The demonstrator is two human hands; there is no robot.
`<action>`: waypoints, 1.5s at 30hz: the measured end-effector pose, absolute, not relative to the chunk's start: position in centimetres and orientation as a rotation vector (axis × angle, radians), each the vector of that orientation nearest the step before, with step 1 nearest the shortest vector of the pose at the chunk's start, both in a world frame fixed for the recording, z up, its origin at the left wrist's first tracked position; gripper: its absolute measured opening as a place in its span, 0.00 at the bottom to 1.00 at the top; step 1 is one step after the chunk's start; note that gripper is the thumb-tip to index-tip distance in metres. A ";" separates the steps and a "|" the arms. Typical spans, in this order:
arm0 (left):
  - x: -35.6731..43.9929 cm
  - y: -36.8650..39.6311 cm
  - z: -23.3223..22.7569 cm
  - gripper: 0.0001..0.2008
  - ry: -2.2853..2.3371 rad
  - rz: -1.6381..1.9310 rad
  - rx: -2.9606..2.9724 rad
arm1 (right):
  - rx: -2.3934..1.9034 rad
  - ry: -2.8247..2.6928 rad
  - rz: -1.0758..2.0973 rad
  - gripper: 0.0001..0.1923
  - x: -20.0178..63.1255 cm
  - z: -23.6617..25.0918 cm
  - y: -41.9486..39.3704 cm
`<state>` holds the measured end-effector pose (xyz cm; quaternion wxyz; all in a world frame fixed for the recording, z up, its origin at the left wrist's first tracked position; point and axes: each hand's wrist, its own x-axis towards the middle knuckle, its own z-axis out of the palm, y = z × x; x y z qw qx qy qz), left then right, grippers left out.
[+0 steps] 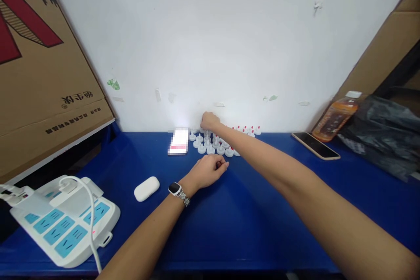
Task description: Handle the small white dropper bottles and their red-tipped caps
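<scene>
Several small white caps [210, 144], some with red tips [249, 130], stand in rows on the blue table [249, 210] against the white wall. My right hand [209, 120] reaches far forward over the back row, fingers curled down at the caps; what it grips is hidden. My left hand [207, 170], with a watch on its wrist, rests on the table just in front of the rows, fingers curled; a small dark item may sit at its fingertips. A blurred white and pink card [179, 142] lies left of the caps.
A white earbud case [146, 188] lies left of my left wrist. A white and blue power strip [65, 221] with a cable sits at front left. A phone [315, 145], an orange drink bottle [337, 116] and a black bag [383, 135] are at right. Cardboard boxes [39, 74] flank both sides.
</scene>
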<state>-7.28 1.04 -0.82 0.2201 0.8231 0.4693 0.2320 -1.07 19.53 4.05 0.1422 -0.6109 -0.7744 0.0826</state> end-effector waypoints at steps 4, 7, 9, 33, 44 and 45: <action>-7.3 1.1 -0.7 0.18 1.301 0.637 2.284 | -1.727 -2.249 0.286 0.22 -1.2 4.1 19.3; -7.4 1.0 -0.7 0.19 1.297 0.633 2.277 | -1.697 -2.244 0.313 0.18 -1.0 4.2 19.1; -7.5 1.0 -0.7 0.19 1.294 0.636 2.261 | -1.672 -2.220 0.300 0.15 -0.3 4.4 19.0; -7.4 1.4 -1.0 0.19 1.321 0.674 2.243 | -1.960 -1.913 0.287 0.21 2.3 3.8 19.3; -7.4 1.0 0.0 0.20 1.291 0.822 2.242 | -1.361 -1.749 0.321 0.08 7.5 4.5 13.4; -7.3 0.9 0.1 0.20 1.291 0.847 2.245 | -1.290 -1.718 0.445 0.07 8.4 4.0 12.3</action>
